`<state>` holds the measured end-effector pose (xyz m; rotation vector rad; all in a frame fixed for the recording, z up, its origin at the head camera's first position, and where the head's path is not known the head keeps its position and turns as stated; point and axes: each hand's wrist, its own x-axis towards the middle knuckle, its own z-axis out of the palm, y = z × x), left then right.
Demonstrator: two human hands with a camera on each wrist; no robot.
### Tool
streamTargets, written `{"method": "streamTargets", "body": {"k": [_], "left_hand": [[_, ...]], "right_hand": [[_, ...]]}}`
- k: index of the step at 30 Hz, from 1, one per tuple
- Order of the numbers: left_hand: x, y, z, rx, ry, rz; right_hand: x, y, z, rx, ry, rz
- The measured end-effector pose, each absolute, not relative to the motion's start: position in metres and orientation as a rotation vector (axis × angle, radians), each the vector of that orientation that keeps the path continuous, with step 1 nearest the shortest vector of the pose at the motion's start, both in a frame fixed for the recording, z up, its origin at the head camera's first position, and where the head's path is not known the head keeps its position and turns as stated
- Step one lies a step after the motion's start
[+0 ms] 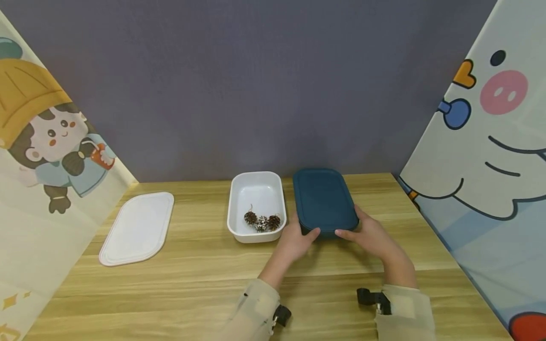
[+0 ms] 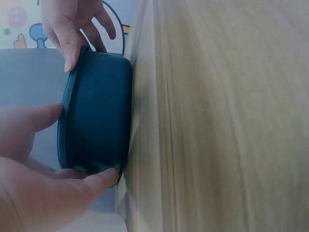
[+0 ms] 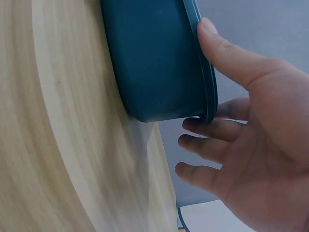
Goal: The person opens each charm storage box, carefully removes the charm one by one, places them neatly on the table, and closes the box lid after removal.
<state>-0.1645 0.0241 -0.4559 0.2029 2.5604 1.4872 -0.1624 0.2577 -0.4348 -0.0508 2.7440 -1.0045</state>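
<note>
A dark blue food storage box with its lid on (image 1: 325,199) sits at the back of the table, right of centre. My left hand (image 1: 294,241) holds its near left corner, thumb at the lid's edge and fingers along the side wall. At the near right corner my right hand (image 1: 375,237) pinches the lid's rim. In the right wrist view that thumb lies on the rim of the box (image 3: 154,58), with fingertips just beneath. The left wrist view shows the near wall of the box (image 2: 96,106). Its inside is hidden by the lid.
Just left stands an uncovered white box (image 1: 256,238) holding several small pine cones (image 1: 273,222). A white lid (image 1: 136,227) lies flat at the table's left. The grey back wall (image 1: 264,94) rises behind the wooden table (image 1: 179,293), with patterned panels on both sides.
</note>
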Motion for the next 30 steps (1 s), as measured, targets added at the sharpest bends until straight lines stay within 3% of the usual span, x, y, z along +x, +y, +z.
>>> {"method": "streamTargets", "body": {"k": [30], "left_hand": [[-0.166,0.0285,-0.453,0.218,2.587,1.479]], "right_hand": [[-0.16,0.263,-0.4297,0.005,2.751,-0.931]]}}
